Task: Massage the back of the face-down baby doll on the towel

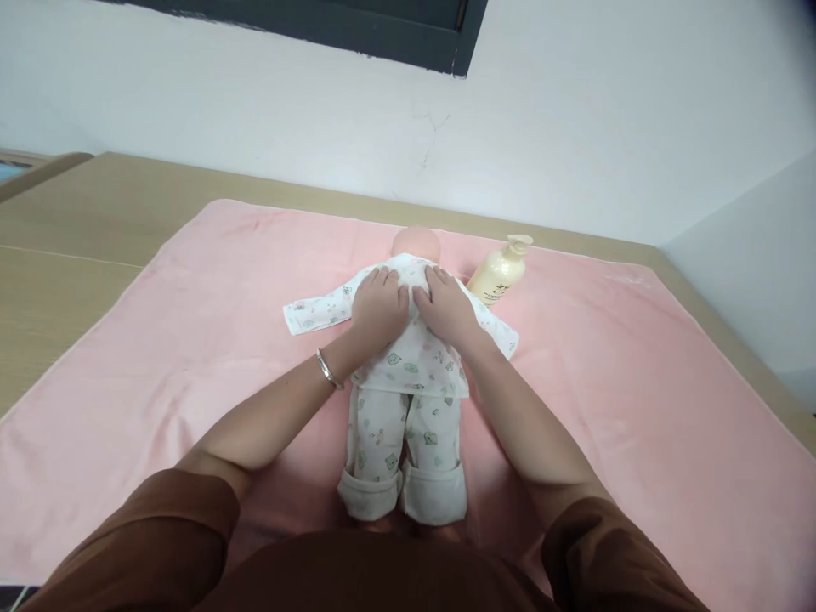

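A baby doll [416, 242] in printed white clothes lies on a pink blanket [255, 255], its head away from me. My left hand [381, 308] rests flat on the left side of the doll's white shirt [411, 370]. On the right side of the same shirt lies my right hand [446, 308], fingers stretched out. Neither hand grips anything. The shirt's sleeves spread out to both sides. Below its hem are the matching trousers [382, 429], with thick turned-up cuffs. Most of the doll's body is hidden by the clothes.
A cream pump bottle [499, 270] lies tilted on the blanket, right of the doll's head. Beneath the blanket is a wooden table [82, 212]. A white wall [286, 110] with a dark frame [357, 34] stands behind it.
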Action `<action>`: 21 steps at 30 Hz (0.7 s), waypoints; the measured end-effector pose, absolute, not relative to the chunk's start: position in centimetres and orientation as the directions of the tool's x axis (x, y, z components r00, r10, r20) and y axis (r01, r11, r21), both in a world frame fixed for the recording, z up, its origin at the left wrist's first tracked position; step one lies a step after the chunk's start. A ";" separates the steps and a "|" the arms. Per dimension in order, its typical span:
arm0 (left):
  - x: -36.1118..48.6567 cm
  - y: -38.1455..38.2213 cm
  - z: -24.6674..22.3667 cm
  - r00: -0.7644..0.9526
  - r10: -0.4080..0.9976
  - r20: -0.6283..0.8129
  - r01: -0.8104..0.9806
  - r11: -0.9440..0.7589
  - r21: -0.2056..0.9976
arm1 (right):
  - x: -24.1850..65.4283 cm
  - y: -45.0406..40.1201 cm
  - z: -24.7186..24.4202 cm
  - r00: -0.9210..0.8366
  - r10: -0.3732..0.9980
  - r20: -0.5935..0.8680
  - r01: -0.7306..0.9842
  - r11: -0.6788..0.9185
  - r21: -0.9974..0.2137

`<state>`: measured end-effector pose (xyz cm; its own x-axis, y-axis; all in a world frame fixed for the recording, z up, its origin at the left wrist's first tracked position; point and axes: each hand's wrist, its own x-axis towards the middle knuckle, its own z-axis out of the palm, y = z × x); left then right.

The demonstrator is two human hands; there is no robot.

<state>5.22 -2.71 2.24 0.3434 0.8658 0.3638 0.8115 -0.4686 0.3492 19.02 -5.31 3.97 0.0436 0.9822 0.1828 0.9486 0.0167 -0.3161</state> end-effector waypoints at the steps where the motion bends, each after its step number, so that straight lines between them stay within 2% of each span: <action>1: 5.2 -3.2 2.6 0.349 0.871 0.346 0.828 -0.459 0.323 | 19.3 -5.2 4.1 0.038 0.986 0.164 0.947 0.017 -0.322; 5: 4.7 -3.4 3.6 0.428 0.867 0.255 0.838 -0.486 0.246 | 18.6 -6.1 4.3 0.039 0.983 0.181 0.972 0.004 -0.235; 9: 4.1 -1.8 3.7 0.440 0.883 0.164 0.838 -0.469 0.278 | 16.8 -8.0 4.5 0.014 0.971 0.237 0.991 0.018 -0.135; 11: 4.3 -1.9 3.8 0.374 0.915 0.149 0.872 -0.402 0.279 | 16.7 -8.1 4.9 0.017 0.977 0.212 0.987 0.017 -0.160; 16: 5.1 -5.1 4.8 0.373 0.907 0.194 0.908 -0.400 0.126 | 18.9 -6.0 5.5 0.014 0.997 0.078 0.954 0.010 -0.300; 18: 5.3 -6.0 5.2 0.370 0.911 0.180 0.914 -0.392 0.108 | 19.6 -5.4 5.3 0.035 0.998 0.055 0.955 -0.017 -0.295; 21: 5.2 -5.3 5.3 0.336 0.932 0.136 0.921 -0.356 0.161 | 19.4 -5.8 4.9 0.049 0.995 0.089 0.976 -0.029 -0.216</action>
<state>5.15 -5.33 5.25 0.3362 0.9320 0.1356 0.9206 -0.3556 0.1614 19.40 -5.83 4.86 0.0490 0.9949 0.0886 0.9759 -0.0288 -0.2163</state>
